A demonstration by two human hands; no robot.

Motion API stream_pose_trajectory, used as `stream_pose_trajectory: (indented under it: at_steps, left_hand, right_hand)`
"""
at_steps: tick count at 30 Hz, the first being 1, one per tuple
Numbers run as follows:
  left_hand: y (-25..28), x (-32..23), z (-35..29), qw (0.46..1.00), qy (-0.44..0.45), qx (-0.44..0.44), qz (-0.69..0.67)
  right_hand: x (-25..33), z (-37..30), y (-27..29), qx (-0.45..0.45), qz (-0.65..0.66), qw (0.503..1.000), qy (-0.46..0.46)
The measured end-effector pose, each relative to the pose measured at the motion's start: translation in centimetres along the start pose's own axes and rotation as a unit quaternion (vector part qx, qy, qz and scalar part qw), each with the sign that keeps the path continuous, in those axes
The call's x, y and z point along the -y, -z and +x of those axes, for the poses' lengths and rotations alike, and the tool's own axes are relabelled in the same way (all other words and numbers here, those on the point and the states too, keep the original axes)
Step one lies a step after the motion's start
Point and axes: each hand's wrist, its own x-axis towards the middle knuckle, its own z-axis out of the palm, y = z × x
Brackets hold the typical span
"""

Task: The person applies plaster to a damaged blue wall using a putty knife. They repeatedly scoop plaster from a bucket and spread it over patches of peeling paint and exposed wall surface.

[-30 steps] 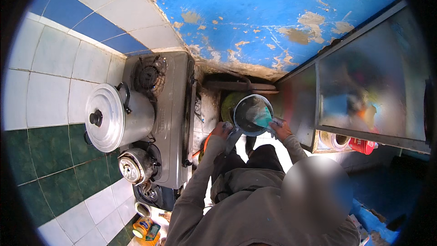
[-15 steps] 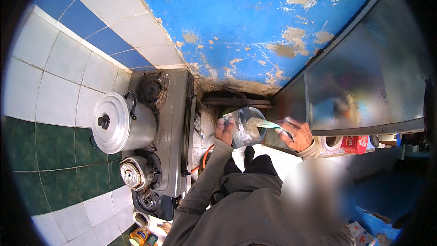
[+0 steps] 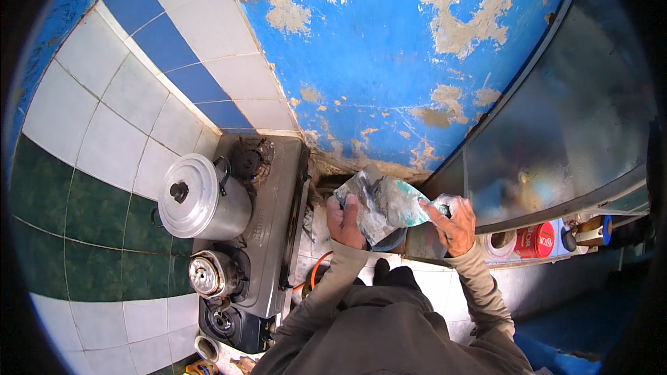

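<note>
My left hand (image 3: 347, 222) is closed on the near left edge of a flat grey plate (image 3: 363, 198) smeared with whitish paste. In my right hand (image 3: 455, 228) is a broad putty knife (image 3: 406, 203), its flared blade whitish with green patches. The blade lies over the right part of the plate, broad side up; the fingers hide most of its handle. Beneath both, the curved edge of a bluish container (image 3: 393, 239) shows in part. Beyond my hands rises a blue wall (image 3: 375, 55) with peeled, grey-beige patches.
On the left a gas stove (image 3: 272, 229) bears a large lidded aluminium pot (image 3: 217, 201) and a small metal pot (image 3: 212, 274). An orange hose (image 3: 318, 267) hangs beside it. At right stands a glass-fronted cabinet (image 3: 549, 125), with a red can (image 3: 535, 241) on a shelf below.
The putty knife has turned from edge-on to broad side up and moved left over the plate. My right forearm shows more fully. The view has shifted, so the stove sits lower and farther right.
</note>
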Motion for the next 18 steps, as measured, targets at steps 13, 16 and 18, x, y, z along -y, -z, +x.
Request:
stream_pose_trajectory:
  at_steps: [13, 16, 18]
  left_hand:
    - [0.0, -1.5, 0.6, 0.997, -0.034, 0.007, 0.072]
    - [1.7, 0.2, 1.6, 0.995, -0.029, 0.023, 0.093]
    - [1.6, 0.3, 1.7, 0.998, -0.005, 0.022, 0.058]
  right_hand:
    - [-2.5, -0.8, -0.7, 0.003, 0.187, 0.957, -0.224]
    - [-1.7, 0.0, 1.0, 0.048, 0.421, 0.848, -0.318]
    - [-0.8, 0.0, 1.2, 0.066, 0.455, 0.812, -0.360]
